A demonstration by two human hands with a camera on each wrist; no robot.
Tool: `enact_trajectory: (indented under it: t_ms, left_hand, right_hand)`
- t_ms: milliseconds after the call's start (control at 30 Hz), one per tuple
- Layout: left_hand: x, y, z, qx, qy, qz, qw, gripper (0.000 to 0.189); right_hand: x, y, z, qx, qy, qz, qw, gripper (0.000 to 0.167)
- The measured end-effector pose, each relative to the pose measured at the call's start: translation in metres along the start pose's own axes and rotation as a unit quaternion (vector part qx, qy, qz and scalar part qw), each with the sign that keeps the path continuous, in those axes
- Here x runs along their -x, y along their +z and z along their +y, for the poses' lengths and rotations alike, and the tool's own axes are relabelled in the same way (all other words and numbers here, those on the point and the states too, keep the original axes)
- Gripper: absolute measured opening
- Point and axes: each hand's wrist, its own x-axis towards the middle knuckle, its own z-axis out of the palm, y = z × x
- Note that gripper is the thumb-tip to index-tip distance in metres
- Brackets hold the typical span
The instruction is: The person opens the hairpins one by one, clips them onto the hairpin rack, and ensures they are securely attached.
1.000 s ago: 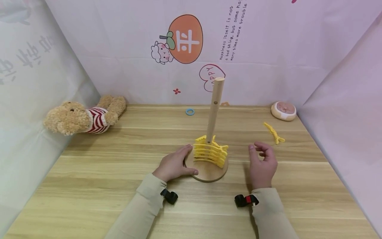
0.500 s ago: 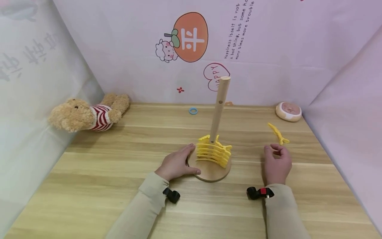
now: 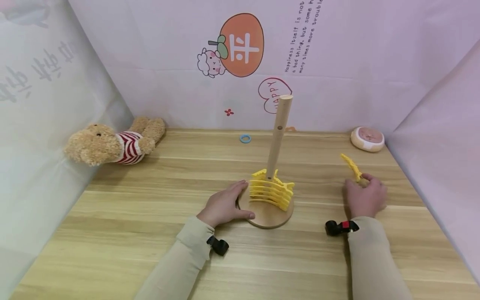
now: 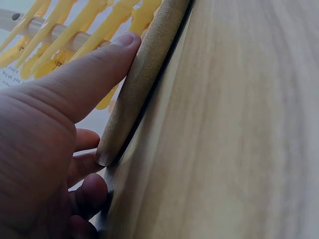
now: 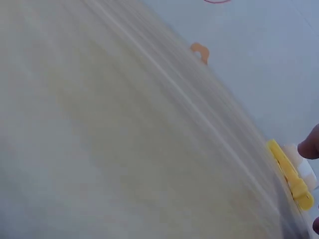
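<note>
A wooden stand, with a round base (image 3: 266,216) and an upright post (image 3: 279,129), carries several curved yellow plastic pieces (image 3: 271,192) stacked around the post's foot. My left hand (image 3: 225,205) holds the base at its left rim; in the left wrist view its thumb (image 4: 99,69) lies over the edge and the other fingers meet the rim. A loose yellow plastic piece (image 3: 352,165), knobbly along its length, lies on the table at the right. Over its near end is my right hand (image 3: 365,198), thumb and fingers apart on either side. The piece's forked end is partly hidden.
A teddy bear (image 3: 129,146) in a striped top lies at the back left. Near the back edge is a blue ring (image 3: 245,138). A rounded cream-and-pink object (image 3: 368,138) sits in the back right corner. Printed cloth walls (image 3: 330,100) enclose the table (image 3: 123,233).
My right hand has moved right and forward to the loose yellow piece, its fingers coming around the near end. The left hand stays at the base. The head view has shifted slightly.
</note>
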Motion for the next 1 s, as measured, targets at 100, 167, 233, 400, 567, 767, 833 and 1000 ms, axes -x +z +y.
enact_trajectory:
  t_ms: [100, 167, 233, 400, 567, 767, 833, 1000]
  left_hand:
    - [0.000, 0.000, -0.001, -0.002, 0.000, -0.001, 1.0000, 0.102]
    - [0.000, 0.000, -0.001, -0.003, 0.002, 0.000, 1.0000, 0.102]
    - [-0.001, 0.000, -0.001, -0.004, 0.003, 0.000, 1.0000, 0.102]
    - [0.000, 0.000, -0.001, -0.006, 0.003, 0.000, 1.0000, 0.103]
    - [0.000, 0.000, 0.000, -0.004, 0.003, 0.001, 1.0000, 0.102]
    - [0.000, 0.000, 0.000, -0.002, 0.005, 0.004, 1.0000, 0.101]
    - [0.000, 0.000, -0.001, -0.001, 0.004, 0.004, 1.0000, 0.101]
    - [0.000, 0.000, -0.001, 0.000, 0.004, 0.004, 1.0000, 0.101]
  right_hand:
    - [-0.010, -0.003, 0.002, 0.029, 0.011, -0.022, 0.9993, 0.077]
    - [-0.014, -0.006, 0.002, 0.044, 0.010, -0.032, 0.9985, 0.081]
    - [-0.017, -0.009, 0.002, 0.057, 0.007, -0.041, 0.9975, 0.082]
    - [-0.022, -0.014, 0.001, 0.096, 0.014, -0.062, 0.9933, 0.083]
    - [-0.028, -0.015, 0.005, 0.126, 0.022, -0.073, 0.9891, 0.076]
    - [-0.029, -0.015, 0.007, 0.109, 0.021, -0.061, 0.9919, 0.069]
    - [-0.028, -0.014, 0.008, 0.087, 0.026, -0.051, 0.9946, 0.068]
    - [-0.025, -0.011, 0.007, -0.019, 0.050, 0.009, 0.9985, 0.061]
